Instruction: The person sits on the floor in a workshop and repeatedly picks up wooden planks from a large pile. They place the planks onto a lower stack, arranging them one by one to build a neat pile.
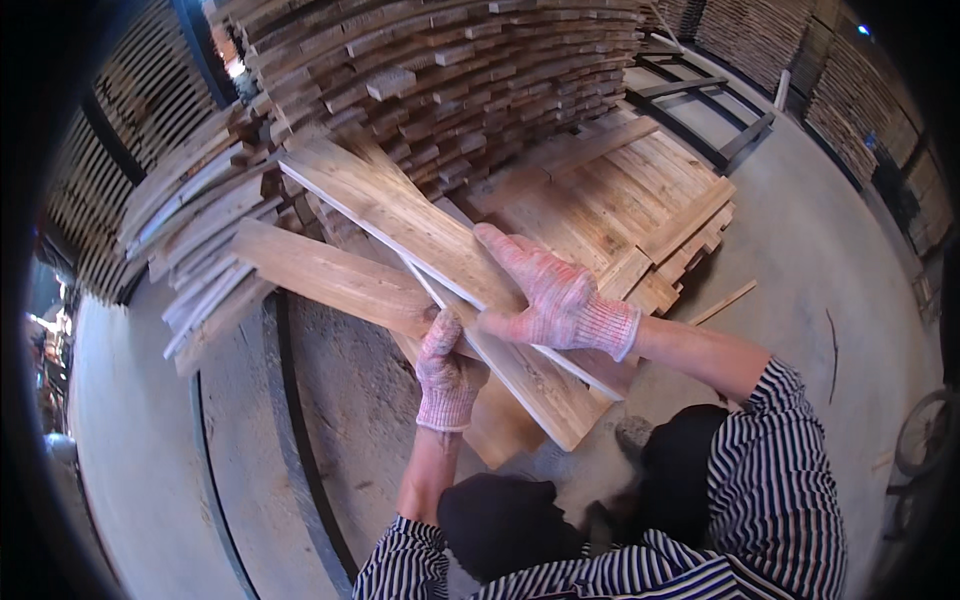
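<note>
My left hand (pixel 447 382), in a pink and white knit glove, is closed with its thumb on top of a flat wooden board (pixel 335 278) that reaches out to the left. Its other fingers are mostly hidden under the wood. In a matching glove, my right hand (pixel 555 295) spans a longer wooden plank (pixel 400 215), thumb at the near edge and fingers over the far part. This plank slants from upper left to lower right. Beneath it, crossing at an angle, lies another pale board (pixel 535 390), its near end pointing toward my knees.
A tall stack of rough boards (pixel 450 90) rises ahead. Beside it sits a low pile of planks (pixel 610 200). Uneven boards (pixel 205 220) stick out at the left. Dark metal rails (pixel 300 450) run along the floor, and a metal frame (pixel 700 95) lies at the far right.
</note>
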A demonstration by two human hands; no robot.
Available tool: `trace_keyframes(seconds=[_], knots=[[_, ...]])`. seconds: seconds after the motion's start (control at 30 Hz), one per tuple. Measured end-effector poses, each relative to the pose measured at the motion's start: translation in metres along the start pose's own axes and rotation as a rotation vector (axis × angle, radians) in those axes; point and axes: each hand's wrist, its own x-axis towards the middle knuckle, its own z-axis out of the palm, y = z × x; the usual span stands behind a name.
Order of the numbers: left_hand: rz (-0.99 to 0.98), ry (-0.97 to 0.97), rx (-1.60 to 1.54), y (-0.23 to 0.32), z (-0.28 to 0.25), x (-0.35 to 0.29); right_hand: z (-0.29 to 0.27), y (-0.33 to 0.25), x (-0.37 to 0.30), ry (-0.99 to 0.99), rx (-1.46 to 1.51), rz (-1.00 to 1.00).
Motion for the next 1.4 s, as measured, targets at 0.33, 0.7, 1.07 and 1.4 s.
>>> trace_keyframes(seconds=[0.33, 0.7, 1.07, 1.4], knots=[[-0.060, 0.274, -0.012, -0.045, -0.060, -0.007, 0.017, 0.168, -0.022, -0.307, -0.192, 0.343], [-0.148, 0.321, 0.273, -0.109, 0.023, 0.018, 0.015, 0.139, -0.009, -0.357, 0.308, 0.087], [-0.066, 0.289, 0.358, -0.080, -0.027, 0.038, 0.015, 0.285, 0.007, -0.196, 0.109, 0.360], [-0.204, 0.373, 0.382, -0.090, -0.019, 0.060, 0.053, 0.263, 0.018, -0.143, 0.142, 0.329]])
